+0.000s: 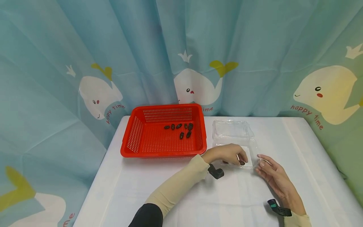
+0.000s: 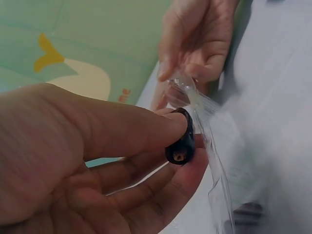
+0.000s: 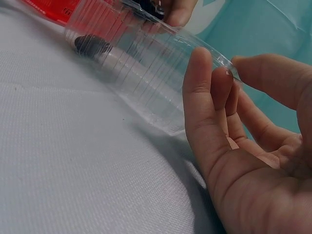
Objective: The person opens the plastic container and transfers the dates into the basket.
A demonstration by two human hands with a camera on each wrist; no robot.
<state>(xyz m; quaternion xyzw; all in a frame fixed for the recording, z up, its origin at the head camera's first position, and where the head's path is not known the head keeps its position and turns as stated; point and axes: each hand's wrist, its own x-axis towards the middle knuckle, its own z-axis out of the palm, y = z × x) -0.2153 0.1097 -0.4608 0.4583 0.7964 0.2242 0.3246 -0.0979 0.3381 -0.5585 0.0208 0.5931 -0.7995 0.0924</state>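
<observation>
My left hand [image 1: 230, 153] pinches a dark, glossy date [image 2: 184, 139] between thumb and fingers; its pale stem end shows in the left wrist view. The hand is over the base of a clear plastic clamshell box [image 1: 253, 143], whose lid [image 1: 233, 129] lies folded back on the far side. With thumb and fingertips, my right hand [image 1: 276, 178] grips the rim at the box's near right corner. Another date [image 3: 92, 46] lies inside at the left end, seen through the ribbed wall in the right wrist view. The left hand partly hides the box's interior.
A red plastic basket [image 1: 163, 155] stands left of the box, with several dates [image 1: 181, 135] in its right half. Both stand on a white cloth-covered table [image 1: 221, 201]. Behind hangs a blue-green curtain [image 1: 255, 63] with whale prints.
</observation>
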